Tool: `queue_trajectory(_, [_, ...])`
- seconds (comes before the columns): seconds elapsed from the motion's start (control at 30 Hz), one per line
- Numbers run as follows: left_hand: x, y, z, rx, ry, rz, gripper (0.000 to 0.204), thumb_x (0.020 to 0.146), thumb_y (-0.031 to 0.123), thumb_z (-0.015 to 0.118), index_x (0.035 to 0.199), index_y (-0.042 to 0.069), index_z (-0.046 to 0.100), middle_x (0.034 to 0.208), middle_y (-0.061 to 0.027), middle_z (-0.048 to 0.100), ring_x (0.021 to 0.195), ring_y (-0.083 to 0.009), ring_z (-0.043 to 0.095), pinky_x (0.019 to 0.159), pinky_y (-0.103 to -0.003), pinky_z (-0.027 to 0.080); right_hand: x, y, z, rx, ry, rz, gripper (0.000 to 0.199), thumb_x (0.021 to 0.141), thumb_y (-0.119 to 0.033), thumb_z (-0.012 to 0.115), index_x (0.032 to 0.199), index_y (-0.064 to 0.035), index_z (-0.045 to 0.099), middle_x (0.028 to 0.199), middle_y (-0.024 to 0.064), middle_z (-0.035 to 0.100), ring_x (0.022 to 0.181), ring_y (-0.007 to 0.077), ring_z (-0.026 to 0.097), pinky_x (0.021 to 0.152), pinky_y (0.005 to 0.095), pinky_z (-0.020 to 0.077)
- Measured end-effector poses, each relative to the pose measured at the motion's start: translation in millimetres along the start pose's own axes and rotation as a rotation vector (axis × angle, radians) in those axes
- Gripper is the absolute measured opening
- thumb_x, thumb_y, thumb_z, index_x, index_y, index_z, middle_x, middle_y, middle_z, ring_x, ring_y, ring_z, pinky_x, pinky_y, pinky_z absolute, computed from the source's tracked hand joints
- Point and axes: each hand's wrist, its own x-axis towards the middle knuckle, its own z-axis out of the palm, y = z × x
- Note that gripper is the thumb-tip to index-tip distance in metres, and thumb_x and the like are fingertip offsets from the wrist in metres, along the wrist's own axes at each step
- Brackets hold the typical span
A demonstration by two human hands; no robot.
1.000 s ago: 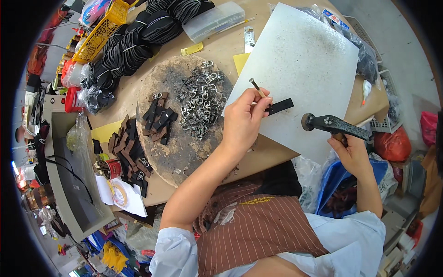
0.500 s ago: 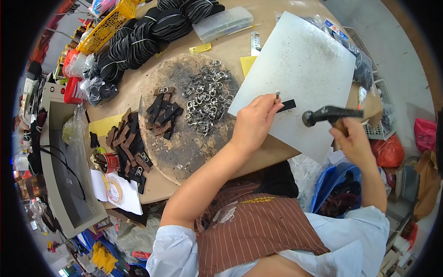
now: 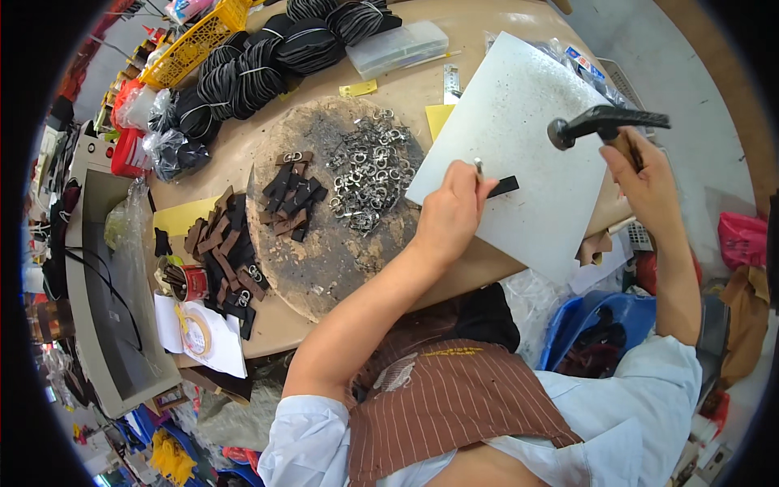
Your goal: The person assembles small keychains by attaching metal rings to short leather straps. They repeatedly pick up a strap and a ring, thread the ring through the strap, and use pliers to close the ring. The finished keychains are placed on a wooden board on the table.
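My left hand is closed round a short metal punch, whose top end sticks up above the fingers. It rests at the left part of a white board. A small black strap piece lies on the board and runs under my fingertips; its near end is hidden by them. My right hand grips the handle of a hammer, raised over the right side of the board. The hammer's round face points left, toward the punch, with a wide gap between them.
Left of the board, a round worn block bears metal rings and brown and black strap pieces. More strap pieces lie beside a red tin. Behind are black cord bundles and a clear plastic box.
My right hand has lifted the hammer up and away to the right. My left hand stays at the strap piece with the punch, which now looks slightly more tilted.
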Motion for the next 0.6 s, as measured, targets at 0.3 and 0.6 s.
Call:
queue_trajectory(0.3, [22.9, 20.8, -72.6, -0.766, 0.153, -0.378, 0.010, 0.089, 0.009, 0.052, 0.091, -0.001, 0.049, 0.080, -0.0065, 0.058, 0.070, -0.0112, 0.061, 0.059, -0.022, 0.050, 36.0, 41.2, 63.4, -0.352, 0.325, -0.055, 0.029, 0.083, -0.028, 0.060, 0.097, -0.0024, 0.059, 0.083, 0.0144, 0.062, 0.075, 0.0337, 0.059, 0.063, 0.0357, 0.0454])
queue_trajectory(0.6, [-109.3, -42.3, -175.1, -0.046, 0.190, -0.705, 0.018, 0.082, 0.007, 0.062, 0.099, 0.001, 0.063, 0.080, -0.0050, 0.058, 0.060, -0.0077, 0.055, 0.054, -0.020, 0.045, 55.3, 50.3, 89.4, -0.255, 0.181, -0.373, 0.034, 0.084, -0.004, 0.054, 0.117, -0.0040, 0.052, 0.109, 0.0116, 0.053, 0.090, 0.0272, 0.056, 0.076, 0.0337, 0.0458])
